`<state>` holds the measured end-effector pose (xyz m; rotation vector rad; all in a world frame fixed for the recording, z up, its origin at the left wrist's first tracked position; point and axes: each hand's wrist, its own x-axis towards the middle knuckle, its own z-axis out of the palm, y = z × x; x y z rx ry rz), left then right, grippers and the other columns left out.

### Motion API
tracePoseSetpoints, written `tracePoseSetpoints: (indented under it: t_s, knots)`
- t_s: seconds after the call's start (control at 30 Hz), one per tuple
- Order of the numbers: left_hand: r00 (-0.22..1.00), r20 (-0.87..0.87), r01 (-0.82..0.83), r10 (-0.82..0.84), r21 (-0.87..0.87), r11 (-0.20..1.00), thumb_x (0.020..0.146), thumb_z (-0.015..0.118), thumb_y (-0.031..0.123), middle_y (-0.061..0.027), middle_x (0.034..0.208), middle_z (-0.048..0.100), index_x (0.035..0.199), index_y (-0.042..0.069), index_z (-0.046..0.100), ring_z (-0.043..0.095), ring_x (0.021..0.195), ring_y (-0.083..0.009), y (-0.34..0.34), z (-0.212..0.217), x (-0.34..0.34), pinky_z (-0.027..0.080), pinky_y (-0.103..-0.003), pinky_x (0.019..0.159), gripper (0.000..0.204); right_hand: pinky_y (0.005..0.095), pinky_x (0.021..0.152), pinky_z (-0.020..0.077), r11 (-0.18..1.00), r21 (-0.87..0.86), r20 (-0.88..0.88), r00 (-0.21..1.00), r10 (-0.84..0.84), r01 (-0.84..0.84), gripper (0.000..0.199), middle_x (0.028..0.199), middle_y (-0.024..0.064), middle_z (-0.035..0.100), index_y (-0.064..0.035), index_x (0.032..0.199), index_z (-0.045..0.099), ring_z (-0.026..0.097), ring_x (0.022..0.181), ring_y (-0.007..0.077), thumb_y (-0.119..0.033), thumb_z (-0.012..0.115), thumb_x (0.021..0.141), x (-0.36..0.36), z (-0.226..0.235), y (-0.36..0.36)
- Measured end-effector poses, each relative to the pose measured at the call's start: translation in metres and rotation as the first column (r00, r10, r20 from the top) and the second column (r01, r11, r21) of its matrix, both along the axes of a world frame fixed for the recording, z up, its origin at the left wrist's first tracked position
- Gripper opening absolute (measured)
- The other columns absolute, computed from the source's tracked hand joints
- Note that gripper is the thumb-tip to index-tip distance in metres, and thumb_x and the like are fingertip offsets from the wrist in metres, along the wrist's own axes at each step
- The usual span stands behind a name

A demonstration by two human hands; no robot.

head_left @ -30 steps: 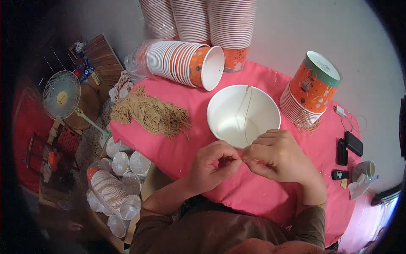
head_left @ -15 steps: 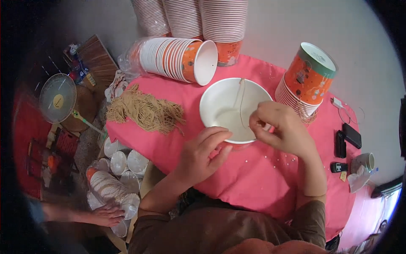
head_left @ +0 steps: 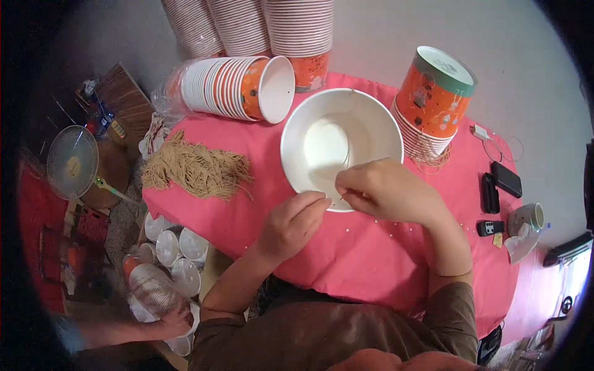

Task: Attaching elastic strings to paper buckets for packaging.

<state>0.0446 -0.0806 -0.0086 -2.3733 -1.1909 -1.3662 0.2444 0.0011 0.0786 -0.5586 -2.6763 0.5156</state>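
Here we are at the pink-clothed table (head_left: 371,281), and the action is at a white-lined bucket (head_left: 374,123), upright, mouth up, just in from the middle of the far edge. Inside it runs a thin string (head_left: 348,146), dropping from the far rim across the pale interior. The right hand (head_left: 390,188) leans over the near rim, thumb and forefinger pinched narrow on that string, a tiny end poking out below. Over to the left hand (head_left: 288,222): fingertips drawn close together, touching the near rim; whether they grip anything, I cannot tell.

Round the edges! On the left edge, a heap of tan yarn (head_left: 198,167). Behind it, toward the far edge, a stack of nested buckets lies sideways in a clear bag (head_left: 167,93), its mouth facing right. Tall nested piles (head_left: 297,31) stand at the far edge. On the far right side, an upside-down stack (head_left: 436,99), tan strands (head_left: 431,159) bunched at its lower rims. By the right edge, a black box (head_left: 506,179) and a small remote (head_left: 490,227).

Off the left edge, down below, clear cups (head_left: 167,247) crowd a carton (head_left: 213,272), and another person's hand (head_left: 176,320) reaches in among them.
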Motion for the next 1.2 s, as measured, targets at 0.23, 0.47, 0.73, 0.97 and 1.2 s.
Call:
tracePoseSetpoints:
  t_s: [0.23, 0.47, 0.73, 0.97, 1.2]
  knots:
    - [0.998, -0.014, 0.056, -0.057, -0.032, 0.998, 0.076, 0.069, -0.001, -0.0096, 0.107, 0.064, 0.098, 0.002, 0.064, 0.065, 0.087, -0.0235, 0.001, -0.031, -0.003, 0.056, -0.033, 0.070, 0.023, 0.0453, 0.064, 0.0467, 0.999, -0.012, 0.222, 0.974, 0.049, -0.048, 0.004, 0.072, 0.0136, 0.062, -0.0051, 0.082, 0.058, 0.062, 0.072, 0.0346, -0.009, 0.060, 0.081, -0.008, -0.014, 0.004]
    - [0.996, 0.020, 0.088, -0.087, -0.052, 0.995, 0.077, 0.069, 0.000, -0.0115, 0.106, 0.064, 0.098, 0.001, 0.064, 0.065, 0.086, -0.0255, 0.002, -0.037, -0.004, 0.055, -0.034, 0.070, 0.022, 0.0447, 0.064, 0.0467, 0.998, -0.022, 0.202, 0.977, 0.066, -0.063, 0.005, 0.073, 0.0125, 0.062, -0.0058, 0.082, 0.058, 0.063, 0.073, 0.0331, -0.011, 0.060, 0.081, -0.011, -0.020, 0.003]
    - [0.996, 0.012, 0.084, -0.083, -0.059, 0.995, 0.077, 0.068, 0.001, -0.0118, 0.105, 0.064, 0.097, 0.001, 0.063, 0.066, 0.085, -0.0260, -0.001, -0.035, -0.005, 0.055, -0.035, 0.070, 0.020, 0.0444, 0.064, 0.0464, 0.998, -0.028, 0.232, 0.971, 0.064, -0.059, 0.005, 0.074, 0.0122, 0.061, -0.0059, 0.081, 0.057, 0.062, 0.075, 0.0330, -0.010, 0.059, 0.082, -0.013, -0.022, 0.001]
    - [0.999, 0.038, 0.035, -0.032, -0.062, 0.997, 0.076, 0.069, 0.001, -0.0101, 0.111, 0.062, 0.096, 0.006, 0.064, 0.065, 0.082, -0.0247, 0.000, -0.030, -0.003, 0.055, -0.034, 0.067, 0.022, 0.0440, 0.065, 0.0466, 0.995, -0.053, 0.231, 0.969, 0.089, -0.079, 0.005, 0.076, 0.0123, 0.061, -0.0060, 0.082, 0.057, 0.062, 0.076, 0.0329, -0.010, 0.060, 0.082, -0.015, -0.024, 0.003]
    - [0.996, 0.080, -0.024, 0.026, -0.032, 0.999, 0.072, 0.073, 0.003, -0.0107, 0.118, 0.059, 0.097, 0.008, 0.064, 0.065, 0.081, -0.0238, 0.004, -0.026, -0.005, 0.054, -0.033, 0.066, 0.027, 0.0423, 0.069, 0.0480, 0.983, -0.138, 0.194, 0.970, 0.148, -0.122, 0.009, 0.083, 0.0133, 0.063, -0.0044, 0.090, 0.061, 0.063, 0.079, 0.0330, -0.010, 0.062, 0.082, -0.009, -0.018, 0.009]
